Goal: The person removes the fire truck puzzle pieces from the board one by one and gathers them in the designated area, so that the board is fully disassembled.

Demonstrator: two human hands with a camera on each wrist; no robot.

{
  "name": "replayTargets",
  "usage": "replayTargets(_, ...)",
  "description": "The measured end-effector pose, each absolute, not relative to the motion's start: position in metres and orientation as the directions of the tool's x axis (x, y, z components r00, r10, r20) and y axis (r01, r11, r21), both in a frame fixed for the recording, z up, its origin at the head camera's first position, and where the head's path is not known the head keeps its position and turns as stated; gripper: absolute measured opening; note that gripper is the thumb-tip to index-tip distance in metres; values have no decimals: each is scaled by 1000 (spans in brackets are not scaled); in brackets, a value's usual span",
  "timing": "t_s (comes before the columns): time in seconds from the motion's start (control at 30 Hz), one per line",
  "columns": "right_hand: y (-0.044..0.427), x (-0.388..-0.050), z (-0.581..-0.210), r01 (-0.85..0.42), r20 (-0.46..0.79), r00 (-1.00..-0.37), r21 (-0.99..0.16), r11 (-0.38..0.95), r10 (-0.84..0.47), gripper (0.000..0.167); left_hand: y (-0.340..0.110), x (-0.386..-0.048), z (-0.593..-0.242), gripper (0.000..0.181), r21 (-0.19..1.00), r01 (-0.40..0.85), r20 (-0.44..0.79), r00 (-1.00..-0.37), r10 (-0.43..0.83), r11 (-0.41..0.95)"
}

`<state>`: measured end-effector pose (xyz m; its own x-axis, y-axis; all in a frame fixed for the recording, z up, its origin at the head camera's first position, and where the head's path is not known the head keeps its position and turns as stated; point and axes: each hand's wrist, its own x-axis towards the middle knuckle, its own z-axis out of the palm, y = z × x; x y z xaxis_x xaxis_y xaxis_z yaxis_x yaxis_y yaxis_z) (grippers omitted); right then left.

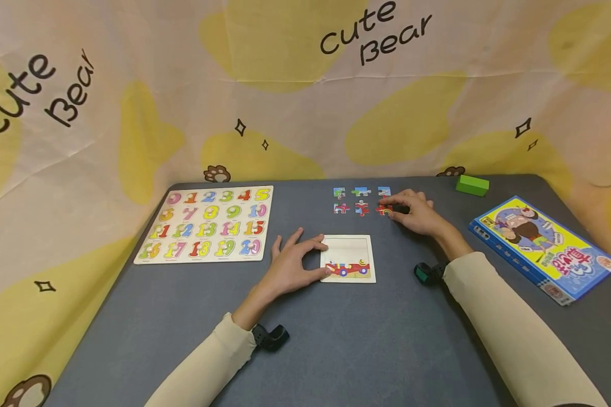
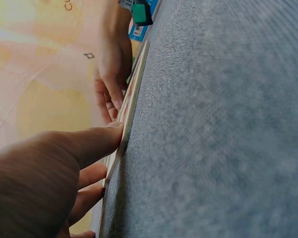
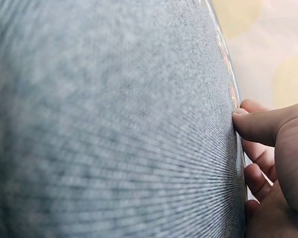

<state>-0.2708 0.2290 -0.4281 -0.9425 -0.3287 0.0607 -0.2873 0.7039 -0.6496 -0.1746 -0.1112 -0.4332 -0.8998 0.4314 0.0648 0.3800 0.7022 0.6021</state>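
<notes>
My left hand (image 1: 296,264) holds the left side of a small white-framed puzzle board (image 1: 348,244), with the thumb at its near corner and the index finger farther up. A red vehicle picture strip (image 1: 347,269) fills the board's lower part; its upper part is blank. In the left wrist view the thumb (image 2: 102,141) lies on the board's edge. Beyond the board, my right hand (image 1: 416,212) pinches a red and yellow puzzle piece (image 1: 383,210) at the right end of the nearer row of pieces. The right wrist view hides most of that piece.
Several loose puzzle pieces (image 1: 361,191) lie in two rows behind the board. A number board (image 1: 203,225) is at left. A blue and yellow puzzle box (image 1: 545,246) lies at right, a green block (image 1: 472,185) behind it. A patterned cloth (image 1: 295,102) hangs along the back edge.
</notes>
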Motion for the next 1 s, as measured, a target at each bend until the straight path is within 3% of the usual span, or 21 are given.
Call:
replayTargets(0.23, 233, -270, -431, -198, 65, -976, -657, 728, -207, 33, -111, -175, -435, 48, 599, 379, 66, -901, 429, 705)
replayTargets(1.0, 229, -273, -428, -139, 25, -987, -642, 754, -162, 37, -110, -174, -431, 48, 599, 375, 60, -902, 427, 708)
